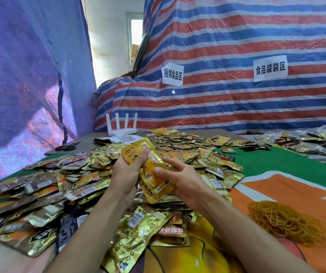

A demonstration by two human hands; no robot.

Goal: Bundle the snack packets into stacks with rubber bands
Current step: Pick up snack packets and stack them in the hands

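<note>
Head view. The left hand gripped the upper end of the held packets, thumb curled over the yellow front and fingers behind. The right hand pinched the lower end, thumb pressed on the front, index finger pointing straight out past the edge, the remaining fingers underneath. How many packets made up the held set could not be told; at least two overlapping fronts showed. The set was tilted, its top end leaning away to the left, and was raised above the pile.

The pile of loose gold and brown packets spread across the cloth from the near left edge to the far middle, directly beneath both forearms. The rubber bands lay in a tan heap on the orange part of the cloth, to the right of the right forearm and apart from the pile.

At the far left of the table stood a white router with four antennas upright, a QR sheet just before it, and scissors further left. A striped tarp carrying two paper signs rose behind; a blue tarp hung at left.
</note>
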